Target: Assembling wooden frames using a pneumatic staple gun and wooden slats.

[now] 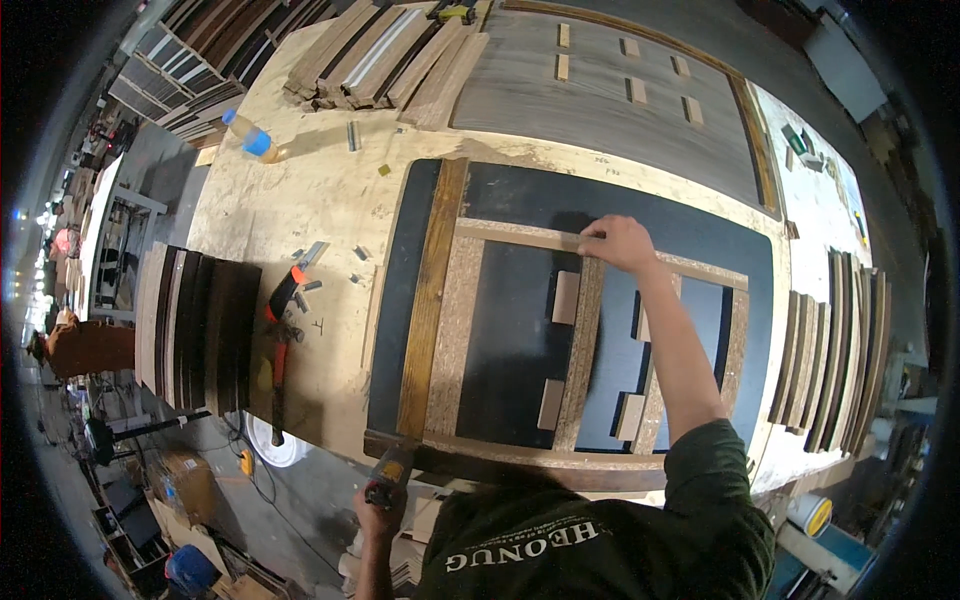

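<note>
A dark panel (520,195) lies on the wooden table with a frame of chipboard strips on it. Along its left side runs a brown-stained wood strip (432,300). My right hand (618,243) reaches over the frame, fingers closed on the far rail (515,233) where the middle divider (580,350) meets it. Near the panel's front left corner, my left hand (378,510) is wrapped round what looks like a staple gun (392,472). Small wood blocks (565,298) sit against the dividers inside the frame.
Behind lies a grey panel (610,110) with several blocks. Wood strips are piled at the back left (385,60) and right (835,350). A board stack (205,330), an orange-handled knife (285,292), a hammer (280,380) and a bottle (250,138) are at left.
</note>
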Available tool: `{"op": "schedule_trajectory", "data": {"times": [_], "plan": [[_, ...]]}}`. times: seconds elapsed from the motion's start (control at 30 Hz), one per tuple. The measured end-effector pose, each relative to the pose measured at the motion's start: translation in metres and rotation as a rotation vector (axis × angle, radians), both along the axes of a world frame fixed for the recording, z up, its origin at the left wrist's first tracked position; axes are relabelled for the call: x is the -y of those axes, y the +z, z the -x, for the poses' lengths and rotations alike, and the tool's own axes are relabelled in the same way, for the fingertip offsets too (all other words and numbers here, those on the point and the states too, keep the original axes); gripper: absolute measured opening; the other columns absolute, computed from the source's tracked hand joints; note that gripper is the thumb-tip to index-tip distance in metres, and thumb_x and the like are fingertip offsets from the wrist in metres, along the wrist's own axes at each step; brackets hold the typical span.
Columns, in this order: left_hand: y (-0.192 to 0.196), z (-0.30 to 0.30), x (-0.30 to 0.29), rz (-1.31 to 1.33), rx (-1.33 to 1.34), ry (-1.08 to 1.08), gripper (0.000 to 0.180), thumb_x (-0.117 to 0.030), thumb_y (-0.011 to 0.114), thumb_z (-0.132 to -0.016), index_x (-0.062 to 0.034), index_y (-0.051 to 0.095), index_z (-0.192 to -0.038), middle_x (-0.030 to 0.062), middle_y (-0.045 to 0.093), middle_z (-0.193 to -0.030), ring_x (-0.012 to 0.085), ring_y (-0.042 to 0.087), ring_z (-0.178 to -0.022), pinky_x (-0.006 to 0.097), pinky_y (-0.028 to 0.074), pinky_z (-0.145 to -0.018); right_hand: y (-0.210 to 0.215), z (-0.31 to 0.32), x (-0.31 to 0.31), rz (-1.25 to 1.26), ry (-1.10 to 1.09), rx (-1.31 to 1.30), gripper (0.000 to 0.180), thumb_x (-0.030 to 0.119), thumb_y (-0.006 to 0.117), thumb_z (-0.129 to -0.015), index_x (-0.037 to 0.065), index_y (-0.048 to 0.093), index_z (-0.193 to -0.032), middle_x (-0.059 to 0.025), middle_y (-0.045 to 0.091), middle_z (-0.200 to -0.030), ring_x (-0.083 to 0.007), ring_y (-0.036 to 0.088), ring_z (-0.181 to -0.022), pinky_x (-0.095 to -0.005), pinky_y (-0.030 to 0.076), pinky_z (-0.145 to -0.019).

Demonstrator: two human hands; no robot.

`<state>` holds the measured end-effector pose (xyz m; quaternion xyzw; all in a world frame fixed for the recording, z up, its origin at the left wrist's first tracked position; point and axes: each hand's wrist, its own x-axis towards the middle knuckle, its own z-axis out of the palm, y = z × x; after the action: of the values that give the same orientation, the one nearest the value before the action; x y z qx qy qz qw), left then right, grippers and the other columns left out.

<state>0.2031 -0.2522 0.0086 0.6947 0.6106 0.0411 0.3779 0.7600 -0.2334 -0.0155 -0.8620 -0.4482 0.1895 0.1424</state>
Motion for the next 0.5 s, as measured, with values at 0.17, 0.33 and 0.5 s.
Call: {"op": "schedule_trajectory", "data": {"times": [0.17, 0.33, 0.5], "plan": [[-0.007, 0.005, 0.005, 0.012, 0.079, 0.108, 0.017, -0.013, 0.069, -0.069, -0.0003, 0.063, -0.077, 0.0096, 0.063, -0.069, 0.0202, 0.06, -0.063, 0.032, 0.048, -0.06, -0.001, 0.007, -0.013, 0.056, 0.105, 0.02, 0.037, 0.044, 0.071, -0.067, 0.021, 0.071, -0.096, -0.0093, 0.066, -0.101, -0.0298, 0.061, -0.098, -0.0409, 0.05, -0.085], [0.017, -0.014, -0.005, 0.135, 0.327, 0.277, 0.023, -0.01, 0.072, -0.068, 0.0009, 0.064, -0.087, 0.0067, 0.066, -0.079, 0.0133, 0.06, -0.073, 0.03, 0.049, -0.066, -0.003, 0.056, -0.055, -0.035, 0.17, -0.011, 0.057, 0.042, 0.072, -0.066, 0.02, 0.061, -0.117, -0.0091, 0.058, -0.118, -0.0292, 0.058, -0.107, -0.0405, 0.048, -0.091], [0.037, 0.015, -0.085, 0.134, 0.306, 0.116, 0.022, -0.015, 0.071, -0.068, -0.0008, 0.056, -0.074, 0.0096, 0.059, -0.07, 0.0164, 0.055, -0.062, 0.033, 0.043, -0.054, -0.034, 0.094, -0.089, -0.329, 0.148, -0.147, 0.053, 0.029, 0.073, -0.064, 0.013, 0.06, -0.113, -0.0115, 0.057, -0.112, -0.0319, 0.054, -0.108, -0.0403, 0.044, -0.094]]}}
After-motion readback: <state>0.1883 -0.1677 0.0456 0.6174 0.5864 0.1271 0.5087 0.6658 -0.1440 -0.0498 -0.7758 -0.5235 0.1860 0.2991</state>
